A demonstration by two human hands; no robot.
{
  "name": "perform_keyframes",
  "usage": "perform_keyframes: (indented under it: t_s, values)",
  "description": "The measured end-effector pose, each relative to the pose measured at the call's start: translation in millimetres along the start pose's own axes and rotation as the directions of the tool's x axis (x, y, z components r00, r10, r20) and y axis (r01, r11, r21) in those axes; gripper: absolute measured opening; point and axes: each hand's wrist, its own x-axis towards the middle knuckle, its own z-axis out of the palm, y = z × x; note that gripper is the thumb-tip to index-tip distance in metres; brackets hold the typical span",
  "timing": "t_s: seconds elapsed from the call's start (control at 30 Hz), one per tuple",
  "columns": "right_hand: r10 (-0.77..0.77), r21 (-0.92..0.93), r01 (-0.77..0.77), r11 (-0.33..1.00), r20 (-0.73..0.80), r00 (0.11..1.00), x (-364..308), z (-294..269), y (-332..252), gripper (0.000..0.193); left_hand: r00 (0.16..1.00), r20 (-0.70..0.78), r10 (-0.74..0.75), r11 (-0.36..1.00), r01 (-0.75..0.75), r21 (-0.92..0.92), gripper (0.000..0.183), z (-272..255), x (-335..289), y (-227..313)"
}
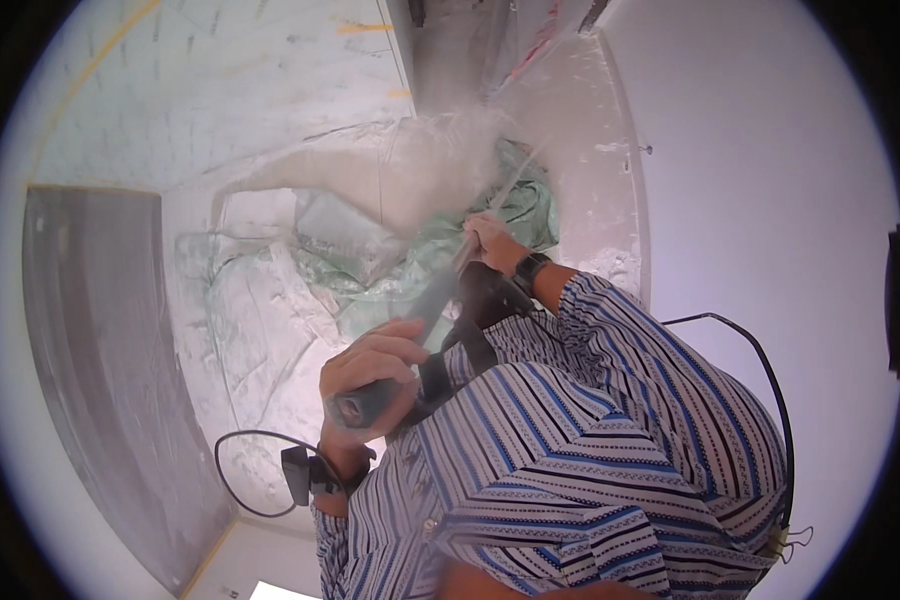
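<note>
My left hand point(365, 372) is wrapped round the thick, dark grey, square-ended grip of a long pole-shaped tool point(432, 308). Farther up the shaft, my right hand point(490, 238) closes on the same tool, a dark watch at its wrist. Beyond it a thin pale length runs up and to the right; dust and blur hide its far end, so I cannot tell the tool's exact kind. Beneath and past my hands lies crumpled green plastic sheeting point(532, 208), coated in white dust. A black device with a looped cable point(220, 462) sits at my left wrist.
Whitish dust point(440, 165) hangs over the floor ahead. A white wall point(760, 190) rises on the right. On the left stand a pale marked panel point(240, 90) with yellow edging and a grey panel point(95, 330). Dusty clear sheeting point(270, 330) spreads over the floor.
</note>
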Motion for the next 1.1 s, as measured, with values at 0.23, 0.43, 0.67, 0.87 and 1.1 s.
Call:
perform_keyframes:
  t_s: [0.23, 0.43, 0.67, 0.87, 1.1]
  values:
    - [-0.356, -0.443, 0.423, 0.790, 0.231, 0.906, -36, -55, 48, 0.012, 0.990, 0.137, 0.036, 0.999, -0.031, -0.042, 0.021, 3, 22, 12]
    - [-0.277, -0.752, 0.457, 0.475, 0.365, 0.889, -82, -18, -61, 0.035, 0.995, 0.066, -0.071, 0.957, 0.087, -0.276, 0.021, -11, 38, 12]
    - [0.491, 0.323, -0.437, 0.840, -0.109, 0.864, -41, 62, -145, 0.021, 0.988, -0.039, 0.147, 0.979, -0.151, -0.139, 0.022, -65, 28, 35]
    - [0.339, 0.204, -0.308, 0.929, -0.140, 0.930, -12, 69, -189, 0.019, 0.942, -0.318, 0.110, 0.967, -0.175, -0.184, 0.019, -74, 27, 18]
    - [0.312, 0.156, -0.271, 0.950, -0.491, 0.813, 58, -9, -124, 0.027, 0.877, -0.424, -0.224, 0.929, 0.059, -0.367, 0.019, 4, 59, -74]
